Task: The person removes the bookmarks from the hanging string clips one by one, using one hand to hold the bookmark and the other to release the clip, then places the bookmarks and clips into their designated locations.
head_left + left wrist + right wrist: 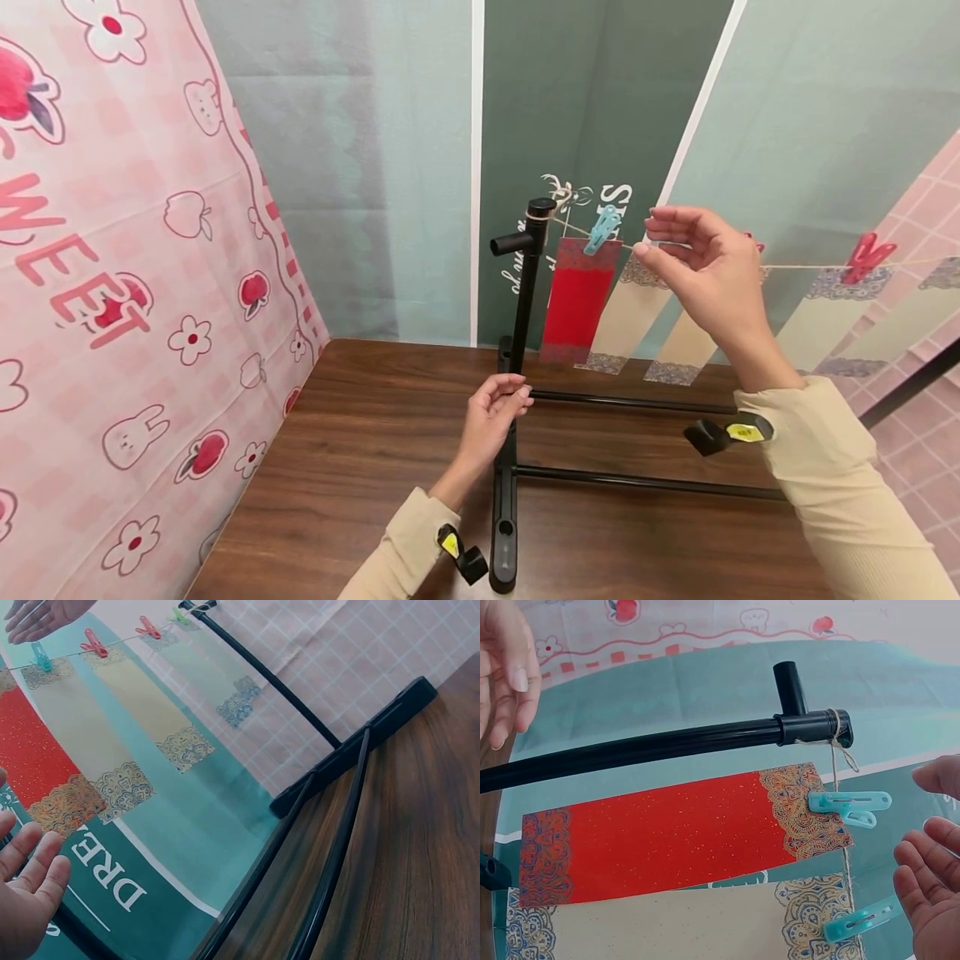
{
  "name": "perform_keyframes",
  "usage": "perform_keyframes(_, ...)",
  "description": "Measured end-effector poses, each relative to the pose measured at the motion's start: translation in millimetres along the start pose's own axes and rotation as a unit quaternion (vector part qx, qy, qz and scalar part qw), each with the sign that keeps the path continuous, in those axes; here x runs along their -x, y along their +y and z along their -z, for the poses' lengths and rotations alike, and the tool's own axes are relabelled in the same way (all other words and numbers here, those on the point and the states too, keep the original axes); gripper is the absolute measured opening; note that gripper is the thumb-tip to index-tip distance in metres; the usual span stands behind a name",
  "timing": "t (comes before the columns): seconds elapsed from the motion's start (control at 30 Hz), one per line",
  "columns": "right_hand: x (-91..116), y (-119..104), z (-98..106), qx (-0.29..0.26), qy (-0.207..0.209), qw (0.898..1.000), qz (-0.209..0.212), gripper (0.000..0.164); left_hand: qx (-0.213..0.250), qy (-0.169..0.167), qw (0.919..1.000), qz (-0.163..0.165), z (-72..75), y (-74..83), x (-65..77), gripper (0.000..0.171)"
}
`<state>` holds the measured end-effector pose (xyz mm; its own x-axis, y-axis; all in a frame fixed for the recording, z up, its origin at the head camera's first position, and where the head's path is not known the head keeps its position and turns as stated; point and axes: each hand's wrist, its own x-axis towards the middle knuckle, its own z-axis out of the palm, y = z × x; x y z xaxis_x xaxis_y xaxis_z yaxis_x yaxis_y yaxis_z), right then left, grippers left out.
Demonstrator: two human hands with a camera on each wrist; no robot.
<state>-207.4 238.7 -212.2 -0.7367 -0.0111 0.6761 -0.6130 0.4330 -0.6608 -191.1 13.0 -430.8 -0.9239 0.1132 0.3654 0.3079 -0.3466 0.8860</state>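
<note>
My right hand (708, 279) is raised beside the string (802, 267), fingers loosely bent and apart from the thumb, holding nothing. Just left of it, a light blue clothespin (602, 229) clips a red card (577, 308) with patterned ends to the string. In the right wrist view a second blue clothespin (862, 920) holds a cream card (667, 930) below the red one. My left hand (491, 417) hovers low by the black stand's post (524, 308); its fingers look relaxed with nothing between them in the left wrist view.
Further along the string hang more pale cards under red clothespins (868, 258) and a green clothespin (180, 615). Two black crossbars (645, 477) run low over the wooden table (360, 467). A pink printed cloth (150, 250) stands at the left.
</note>
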Motion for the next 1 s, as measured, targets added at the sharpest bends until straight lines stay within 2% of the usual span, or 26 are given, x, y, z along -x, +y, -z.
perform_keyframes(0.2,-6,2,-1,-0.002,-0.008,1.0,0.0,0.039,0.003,0.014,0.9999,0.001,-4.6,-1.1,-2.3,0.023)
perform_keyframes(0.43,-10,3,0,0.007,-0.016,1.0,0.016,0.039,-0.014,0.007,0.9997,0.019,-11.5,-2.0,-4.9,0.025)
perform_keyframes(0.73,-16,3,1,0.035,-0.009,0.999,0.024,0.034,0.003,0.016,0.9986,0.05,-20.1,-9.7,-5.4,0.025)
perform_keyframes(1.0,-21,4,3,0.07,-0.004,0.997,0.024,0.032,0.019,0.034,0.9975,0.058,-25.5,-12.5,-5.9,0.025)
